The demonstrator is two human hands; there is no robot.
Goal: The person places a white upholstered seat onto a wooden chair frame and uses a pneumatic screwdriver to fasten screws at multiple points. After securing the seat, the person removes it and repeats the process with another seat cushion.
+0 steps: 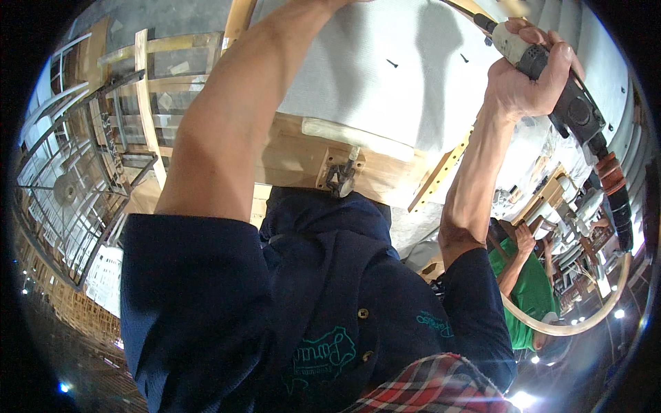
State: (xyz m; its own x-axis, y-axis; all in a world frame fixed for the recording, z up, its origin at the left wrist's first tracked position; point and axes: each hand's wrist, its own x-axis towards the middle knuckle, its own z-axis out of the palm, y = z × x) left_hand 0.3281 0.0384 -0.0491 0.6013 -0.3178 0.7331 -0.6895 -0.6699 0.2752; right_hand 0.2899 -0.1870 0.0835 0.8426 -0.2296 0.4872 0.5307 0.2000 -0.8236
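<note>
My left hand out of sight past top edge, forearm (275,82) cut. My right hand (529,91) partly hides tool (577,110). Dark bits (392,63) too small to tell.

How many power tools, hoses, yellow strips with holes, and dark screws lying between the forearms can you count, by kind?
Power tool: 1
Hose: 1
Yellow strip: 1
Dark screws: 2
Total: 5

Grey flr (182,24) upper L, wood slats (142,103) nr dk metal rack (100,138), bright lts (523,399) lower R.
</note>
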